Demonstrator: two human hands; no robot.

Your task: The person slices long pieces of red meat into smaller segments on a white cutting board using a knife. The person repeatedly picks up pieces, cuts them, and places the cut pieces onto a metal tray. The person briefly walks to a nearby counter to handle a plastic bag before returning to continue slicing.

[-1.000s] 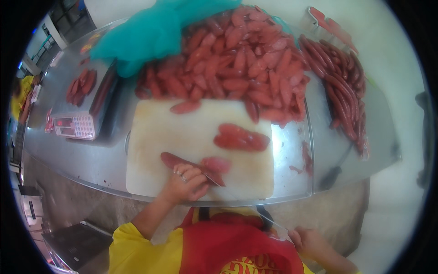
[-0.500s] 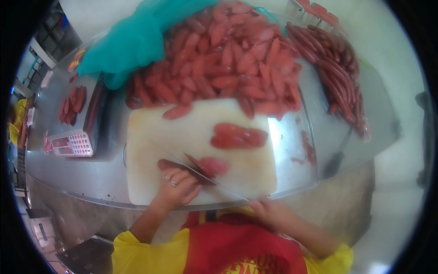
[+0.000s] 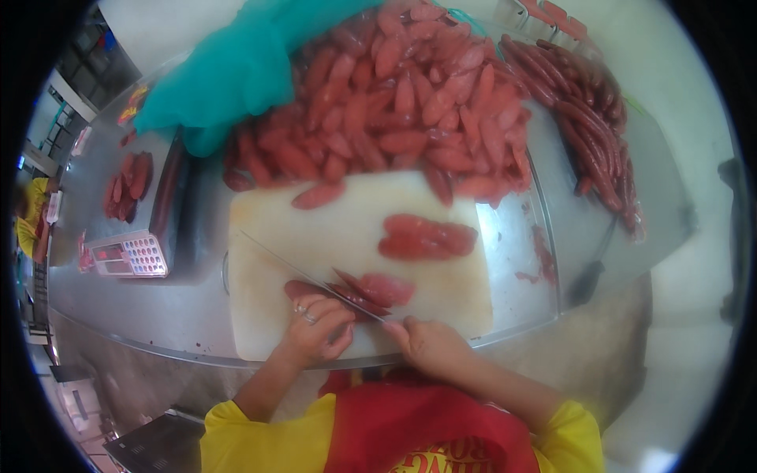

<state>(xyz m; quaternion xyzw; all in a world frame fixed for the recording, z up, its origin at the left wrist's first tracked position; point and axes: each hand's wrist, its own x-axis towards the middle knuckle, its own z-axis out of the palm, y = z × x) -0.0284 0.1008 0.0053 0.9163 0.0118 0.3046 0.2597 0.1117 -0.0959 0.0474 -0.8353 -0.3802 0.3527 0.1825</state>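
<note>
Meat-processing workplace: steel table (image 3: 185, 315), scale (image 3: 142, 256), sausages (image 3: 402, 142).

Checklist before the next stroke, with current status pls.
1. Left hand on the sausage: ok, fingers curled over it.
2. Knife in the right hand: ok, handle hidden by the grip.
3. Cutting board under the sausage: ok.
4. Left fingers clear of the blade: cannot tell, close beside it, gap unclear.
5. Space beside the blade free of slices: not ok, they lie right alongside.
</note>
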